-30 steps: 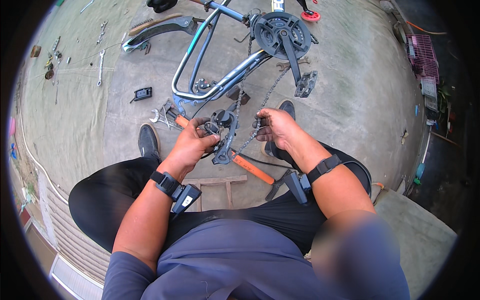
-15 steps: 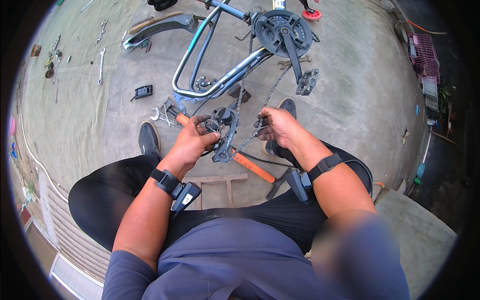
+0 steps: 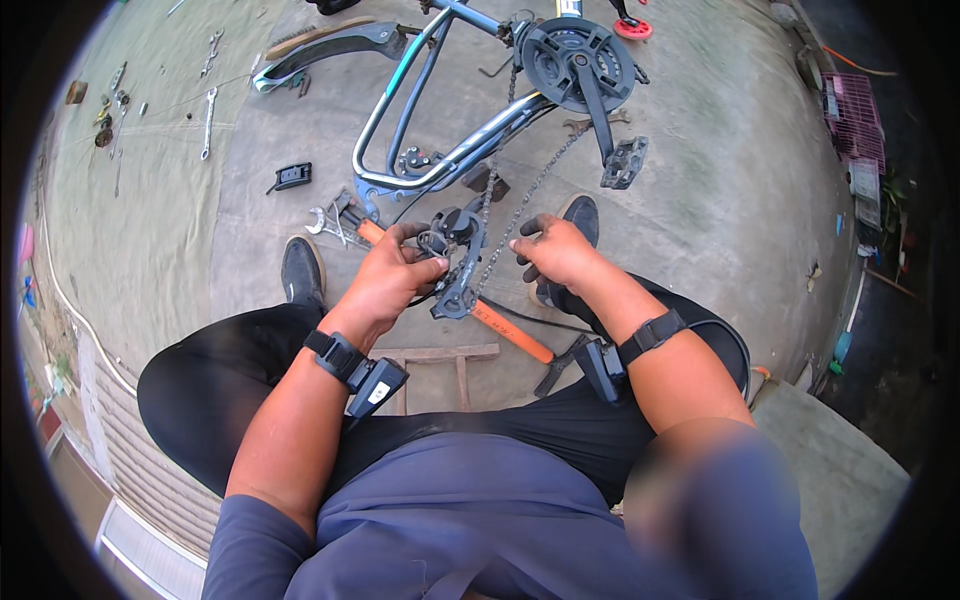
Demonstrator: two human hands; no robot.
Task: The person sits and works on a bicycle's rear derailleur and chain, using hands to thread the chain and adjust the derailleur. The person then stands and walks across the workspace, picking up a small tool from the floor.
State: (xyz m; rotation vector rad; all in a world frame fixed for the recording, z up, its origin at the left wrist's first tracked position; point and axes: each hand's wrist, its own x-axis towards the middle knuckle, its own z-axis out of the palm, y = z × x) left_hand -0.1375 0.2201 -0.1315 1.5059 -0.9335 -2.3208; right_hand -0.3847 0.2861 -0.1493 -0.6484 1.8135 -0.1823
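Note:
My left hand (image 3: 388,282) is closed on a black rear derailleur (image 3: 462,262), its thumb and fingers pinching the body. A bicycle chain (image 3: 528,197) runs from the chainring (image 3: 578,66) down through the derailleur's cage. Just right of the chain, my right hand (image 3: 560,252) hovers with its fingers curved and apart, holding nothing. Beyond my hands lies the blue and silver bicycle frame (image 3: 375,130), with a crank and a black pedal (image 3: 624,163) on its right side. Beneath the derailleur is a tool with an orange handle (image 3: 512,333).
Wrenches (image 3: 322,222) lie by my left shoe (image 3: 302,268); another wrench (image 3: 209,124) is farther left. A black fender (image 3: 335,52) and a small black part (image 3: 292,177) rest on the ground sheet. Near my lap is a wooden frame (image 3: 460,375). A pink wire crate (image 3: 853,115) stands far right.
My right hand has let go of the chain and moved slightly right, its fingers spreading. The chain now hangs straighter. My left hand still grips the derailleur. The whole view has shifted slightly.

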